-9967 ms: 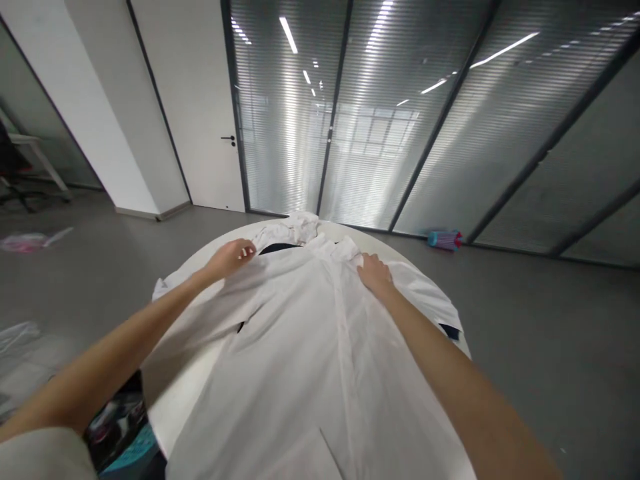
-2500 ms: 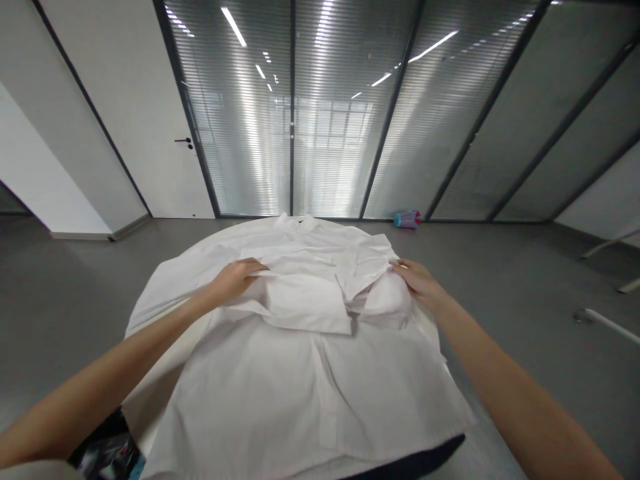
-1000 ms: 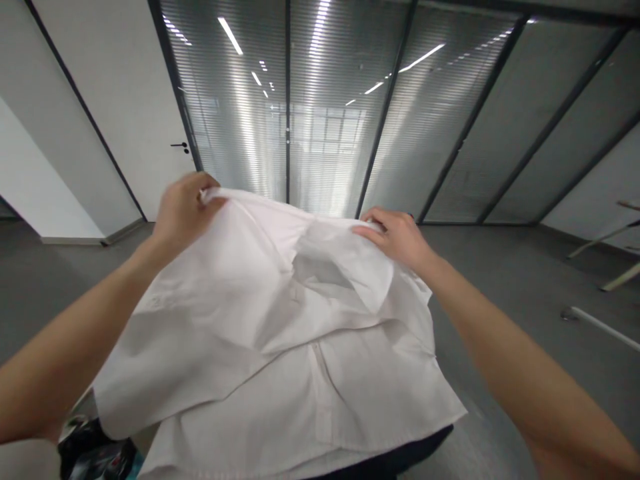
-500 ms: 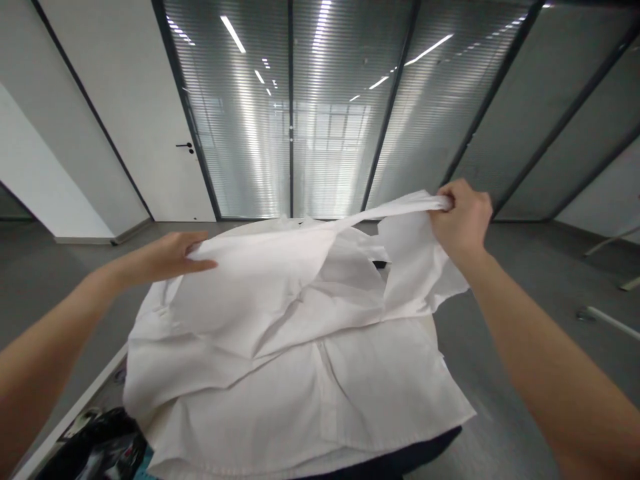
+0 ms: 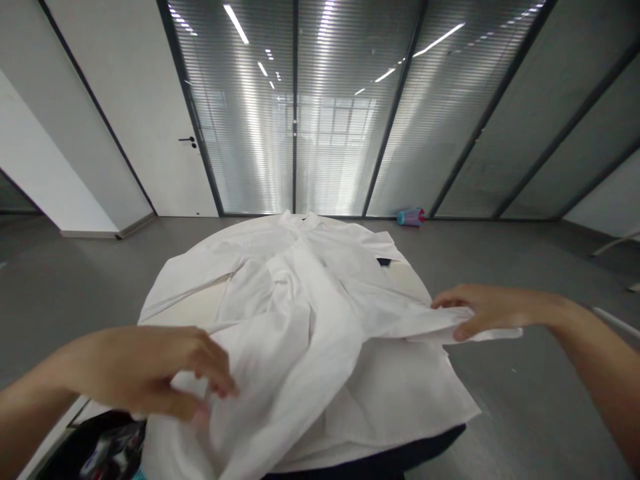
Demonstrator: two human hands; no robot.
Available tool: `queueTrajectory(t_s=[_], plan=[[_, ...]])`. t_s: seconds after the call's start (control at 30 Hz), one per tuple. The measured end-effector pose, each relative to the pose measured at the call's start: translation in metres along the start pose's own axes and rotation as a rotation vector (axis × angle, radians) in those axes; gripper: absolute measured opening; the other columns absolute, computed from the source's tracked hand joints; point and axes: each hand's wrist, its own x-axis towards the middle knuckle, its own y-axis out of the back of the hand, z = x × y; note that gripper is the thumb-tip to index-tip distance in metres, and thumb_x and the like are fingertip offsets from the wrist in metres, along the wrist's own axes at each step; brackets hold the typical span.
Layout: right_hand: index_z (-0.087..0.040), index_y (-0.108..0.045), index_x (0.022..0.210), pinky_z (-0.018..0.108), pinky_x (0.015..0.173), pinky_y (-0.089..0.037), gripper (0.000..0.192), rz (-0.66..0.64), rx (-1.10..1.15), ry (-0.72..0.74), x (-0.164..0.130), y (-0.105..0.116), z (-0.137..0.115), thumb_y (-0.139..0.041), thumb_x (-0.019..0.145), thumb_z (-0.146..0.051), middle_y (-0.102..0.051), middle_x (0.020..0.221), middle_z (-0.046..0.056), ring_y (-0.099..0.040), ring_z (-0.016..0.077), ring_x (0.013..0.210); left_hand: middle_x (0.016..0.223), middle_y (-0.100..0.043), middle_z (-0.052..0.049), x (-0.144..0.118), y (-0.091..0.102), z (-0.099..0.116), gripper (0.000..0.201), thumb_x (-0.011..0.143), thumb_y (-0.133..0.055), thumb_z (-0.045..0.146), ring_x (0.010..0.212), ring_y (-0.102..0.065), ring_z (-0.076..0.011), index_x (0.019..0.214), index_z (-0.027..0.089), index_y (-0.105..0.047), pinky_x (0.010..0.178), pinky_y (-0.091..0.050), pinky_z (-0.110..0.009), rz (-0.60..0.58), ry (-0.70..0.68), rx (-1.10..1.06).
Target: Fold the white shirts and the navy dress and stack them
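Observation:
A white shirt [image 5: 310, 320] lies rumpled over a round white table [image 5: 210, 310], its collar at the far edge. My right hand [image 5: 480, 310] pinches a fold of the shirt's cloth at the right side, held just off the table's edge. Over the near left part of the shirt hovers my left hand [image 5: 160, 373], blurred, its fingers curled against the cloth; whether it grips the cloth is unclear. A second white shirt lies flat beneath the rumpled one, above a dark garment [image 5: 400, 457] at the near edge.
Grey floor surrounds the table. A glass wall with blinds and a white door [image 5: 165, 107] stand behind. A small blue and pink object [image 5: 410, 217] lies on the floor by the glass. A dark glossy thing [image 5: 105, 447] sits at the near left.
Both hands have come down from the raised position. The shirt, held up and stretched half a second ago, has dropped onto the table; my right hand moved lower right, my left hand toward me.

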Motion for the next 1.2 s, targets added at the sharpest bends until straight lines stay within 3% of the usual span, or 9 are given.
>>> queueTrajectory(t_s=[0.07,0.2,0.37,0.53,0.6,0.73,0.87,1.03,1.2], plan=[[-0.029,-0.08,0.093,0.044,0.081,-0.057,0.047,0.05,0.154,0.03,0.0,-0.013,-0.015,-0.09,0.047,-0.037,-0.076,0.1,0.01,-0.07,0.0353,0.093,0.105,-0.077,-0.004,0.029,0.009,-0.003,0.032,0.089,-0.059,0.052,0.093,-0.072,-0.0232,0.107,0.034,-0.078,0.077,-0.057,-0.029,-0.116,0.03,-0.124],[-0.025,-0.078,0.104,0.042,0.091,-0.053,0.045,0.001,0.053,0.18,0.025,-0.047,-0.059,-0.076,0.068,-0.053,-0.073,0.116,0.011,-0.067,0.034,0.109,0.098,-0.074,-0.008,0.101,0.004,-0.026,0.045,0.094,-0.052,0.056,0.085,-0.07,-0.022,0.113,0.02,-0.072,0.074,-0.055,-0.03,0.055,0.075,-0.201],[-0.019,-0.075,0.105,0.037,0.078,-0.051,0.034,-0.079,-0.57,0.165,0.056,-0.083,-0.102,-0.074,0.076,-0.036,-0.074,0.109,0.016,-0.07,0.0347,0.099,0.117,-0.064,-0.013,0.161,-0.046,-0.016,0.061,0.086,-0.062,0.063,0.105,-0.064,-0.0272,0.13,0.021,-0.06,0.088,-0.054,-0.04,0.237,-0.101,-0.1],[-0.019,-0.075,0.079,0.032,0.067,-0.043,0.029,0.139,-0.621,0.265,0.056,-0.075,-0.125,-0.055,0.094,-0.035,-0.075,0.085,0.014,-0.072,0.0317,0.086,0.144,-0.044,-0.022,0.177,-0.1,0.023,0.117,0.07,-0.083,0.056,0.134,-0.041,-0.0376,0.159,0.023,-0.015,0.105,-0.042,-0.053,0.38,-0.419,0.237],[-0.021,-0.074,0.078,0.031,0.068,-0.043,0.032,0.186,-0.525,0.287,0.051,-0.069,-0.125,-0.055,0.095,-0.039,-0.075,0.084,0.011,-0.071,0.0293,0.085,0.13,-0.055,-0.019,0.186,-0.108,0.029,0.1,0.083,-0.075,0.039,0.119,-0.054,-0.0347,0.159,0.022,-0.013,0.095,-0.045,-0.05,0.409,-0.372,0.371],[-0.024,-0.073,0.112,0.034,0.083,-0.049,0.041,0.133,-0.323,0.304,0.029,-0.059,-0.102,-0.063,0.088,-0.055,-0.073,0.111,0.009,-0.067,0.03,0.102,0.098,-0.065,-0.007,0.198,-0.092,0.022,0.034,0.099,-0.047,0.017,0.09,-0.065,-0.0226,0.13,0.025,-0.058,0.084,-0.047,-0.039,0.451,-0.305,0.49],[-0.028,-0.056,0.141,0.044,0.107,-0.043,0.064,0.146,-0.177,0.335,-0.003,-0.049,-0.062,-0.057,0.088,-0.064,-0.058,0.141,0.008,-0.055,0.0318,0.128,0.092,-0.066,-0.004,0.175,-0.041,-0.02,0.019,0.098,-0.047,0.026,0.083,-0.064,-0.0175,0.1,0.021,-0.065,0.07,-0.05,-0.03,0.739,-0.187,0.125],[-0.028,-0.059,0.137,0.049,0.112,-0.04,0.057,0.399,-0.137,0.214,-0.015,-0.044,-0.018,-0.05,0.093,-0.063,-0.057,0.142,0.009,-0.053,0.0316,0.131,0.069,-0.055,0.004,0.088,0.026,-0.135,0.026,0.074,-0.064,0.048,0.066,-0.059,-0.0174,0.087,0.027,-0.058,0.055,-0.043,-0.029,1.501,0.274,-0.376],[-0.025,-0.069,0.12,0.047,0.108,-0.044,0.047,0.32,-0.144,0.237,0.016,-0.06,-0.003,-0.052,0.093,-0.06,-0.066,0.129,0.008,-0.059,0.0296,0.122,0.061,-0.053,0.007,-0.031,0.016,-0.216,0.038,0.059,-0.067,0.052,0.055,-0.059,-0.0192,0.088,0.032,-0.053,0.041,-0.046,-0.029,1.501,0.591,-0.398]])
